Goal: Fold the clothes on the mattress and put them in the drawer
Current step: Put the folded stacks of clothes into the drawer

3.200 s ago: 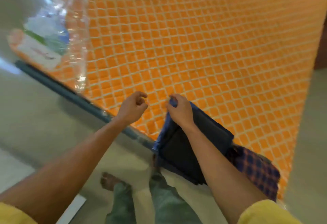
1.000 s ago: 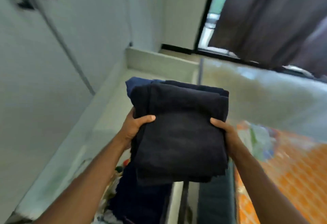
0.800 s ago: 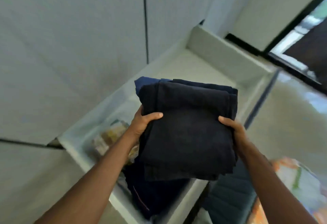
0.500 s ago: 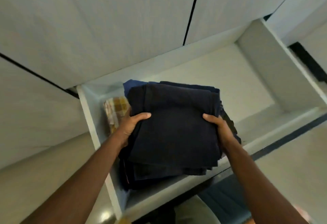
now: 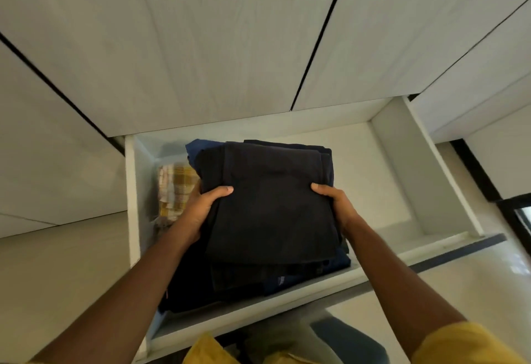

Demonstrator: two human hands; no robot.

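A folded stack of dark navy clothes point(image 5: 270, 202) is held over the left half of the open white drawer point(image 5: 287, 303). My left hand point(image 5: 201, 208) grips the stack's left edge, thumb on top. My right hand point(image 5: 336, 205) grips its right edge the same way. Under the stack lie more dark clothes point(image 5: 253, 280) inside the drawer. A folded yellow checked cloth point(image 5: 175, 188) sits at the drawer's left wall. The mattress is out of view.
White cabinet doors point(image 5: 230, 47) rise behind the drawer. The drawer's right half point(image 5: 382, 191) shows bare white bottom. Pale floor point(image 5: 57, 277) lies to the left, and a dark window frame point(image 5: 488, 191) stands at the far right.
I turned from the orange mattress to the drawer carrying the dark stack in both hands. Over the last second the stack came down lower over the clothes in the drawer.
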